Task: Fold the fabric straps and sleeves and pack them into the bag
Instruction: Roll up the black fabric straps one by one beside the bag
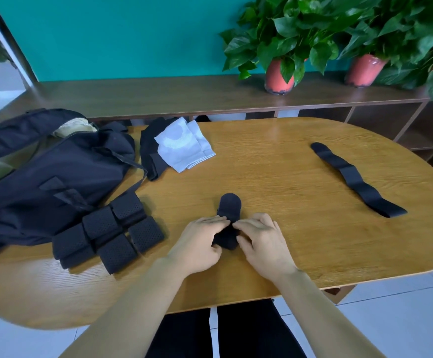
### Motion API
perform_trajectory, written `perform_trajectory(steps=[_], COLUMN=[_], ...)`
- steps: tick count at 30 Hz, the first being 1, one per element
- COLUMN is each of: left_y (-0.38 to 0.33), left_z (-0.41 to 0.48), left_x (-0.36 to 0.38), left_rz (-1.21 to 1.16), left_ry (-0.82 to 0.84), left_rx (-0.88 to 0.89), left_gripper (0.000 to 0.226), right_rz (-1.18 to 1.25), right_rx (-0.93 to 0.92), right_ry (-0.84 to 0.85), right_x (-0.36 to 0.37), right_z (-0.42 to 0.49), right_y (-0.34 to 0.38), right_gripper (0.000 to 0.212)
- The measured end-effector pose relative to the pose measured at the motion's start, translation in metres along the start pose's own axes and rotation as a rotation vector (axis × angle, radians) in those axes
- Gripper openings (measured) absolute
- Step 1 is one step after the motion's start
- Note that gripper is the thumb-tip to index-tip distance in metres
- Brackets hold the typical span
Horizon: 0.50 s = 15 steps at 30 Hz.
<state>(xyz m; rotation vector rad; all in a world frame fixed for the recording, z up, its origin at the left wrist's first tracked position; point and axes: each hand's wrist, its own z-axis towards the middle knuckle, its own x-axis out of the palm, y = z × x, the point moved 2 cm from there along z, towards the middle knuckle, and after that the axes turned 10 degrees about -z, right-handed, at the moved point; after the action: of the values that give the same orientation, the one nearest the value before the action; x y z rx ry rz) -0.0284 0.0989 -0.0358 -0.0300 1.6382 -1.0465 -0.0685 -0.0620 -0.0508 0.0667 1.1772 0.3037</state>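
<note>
A short black strap (229, 205) lies in front of me on the wooden table (287, 177), its rounded end pointing away. My left hand (199, 244) and my right hand (261, 241) both pinch its near, partly folded end. A long black strap (357, 180) lies flat and wavy at the right. Several folded black perforated straps (109, 233) are stacked by the black bag (47, 177), which lies at the left with its top open. White sleeves (187, 146) rest on a black sleeve (149, 151) behind.
A wooden shelf unit (210, 96) runs behind the table with two potted plants (279, 73) (365, 69) on it. The table's rounded front edge is close to my legs. White tiled floor lies below.
</note>
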Motion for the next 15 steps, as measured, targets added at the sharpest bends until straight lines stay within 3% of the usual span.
perform_trajectory(steps=[6, 9, 10, 11, 13, 15], left_y=[-0.006, -0.004, -0.003, -0.003, -0.003, -0.001], left_z=[-0.014, -0.008, -0.006, -0.002, 0.004, 0.009], left_x=[-0.004, -0.003, -0.002, -0.001, 0.003, 0.005], left_rz=[-0.380, -0.363, -0.311, -0.263, -0.184, -0.161], left_ry=[-0.119, -0.251, -0.299, -0.343, -0.419, -0.465], left_rx=[-0.175, -0.190, -0.191, -0.199, -0.231, -0.259], left_gripper=[0.051, 0.028, 0.013, 0.012, 0.037, 0.047], right_rz=[0.092, 0.148, 0.121, 0.098, 0.049, 0.013], right_rx=[0.092, 0.272, 0.327, 0.377, 0.453, 0.503], right_ry=[0.025, -0.001, 0.000, 0.011, 0.022, 0.025], right_x=[0.001, 0.005, 0.006, 0.008, 0.009, 0.011], right_z=[-0.010, -0.002, 0.002, 0.005, 0.011, 0.015], right_y=[0.004, 0.008, 0.010, 0.013, 0.017, 0.020], right_gripper=[0.031, 0.011, 0.014, 0.018, 0.023, 0.025])
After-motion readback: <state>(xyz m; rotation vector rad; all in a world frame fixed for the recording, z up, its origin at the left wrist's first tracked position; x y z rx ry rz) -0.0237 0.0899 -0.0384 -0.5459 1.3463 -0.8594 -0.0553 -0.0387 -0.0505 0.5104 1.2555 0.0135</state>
